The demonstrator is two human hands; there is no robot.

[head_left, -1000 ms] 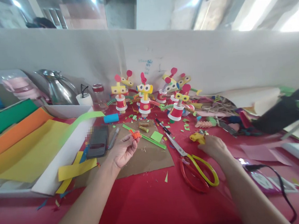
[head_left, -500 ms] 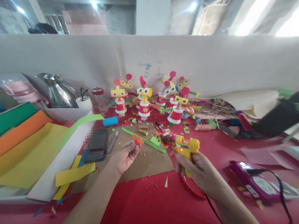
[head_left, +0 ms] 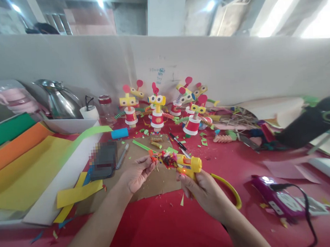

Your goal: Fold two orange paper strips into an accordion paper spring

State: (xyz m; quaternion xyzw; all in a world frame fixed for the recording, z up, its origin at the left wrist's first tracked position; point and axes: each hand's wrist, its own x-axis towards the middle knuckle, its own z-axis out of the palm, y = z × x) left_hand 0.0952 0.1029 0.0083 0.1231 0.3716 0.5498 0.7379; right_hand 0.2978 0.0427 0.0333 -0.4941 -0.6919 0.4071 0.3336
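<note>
Between the fingertips of my left hand [head_left: 140, 173] is a small folded orange paper piece [head_left: 152, 156]. My right hand [head_left: 203, 189] grips a yellow glue gun [head_left: 189, 165] by its handle, with a small orange light lit on its side. The gun's front end [head_left: 168, 159], covered in colourful scraps, points left and appears to be at the orange piece; whether they touch I cannot tell. Beneath both hands lies a brown cardboard sheet [head_left: 141, 190]. Small folded paper springs [head_left: 156, 140] and a green strip [head_left: 140, 144] rest on it.
Several paper-cup figures [head_left: 157, 119] stand along the back wall. On the left are a white box [head_left: 63, 177] of coloured paper, a dark phone [head_left: 106, 160] and a grey pen [head_left: 122, 156]. A purple device [head_left: 279, 198] with a black cable sits at right, near a yellow tube [head_left: 230, 188].
My right hand has moved left with the glue gun, bringing its front end to the orange piece. My left hand has stayed nearly in place, still holding that piece.
</note>
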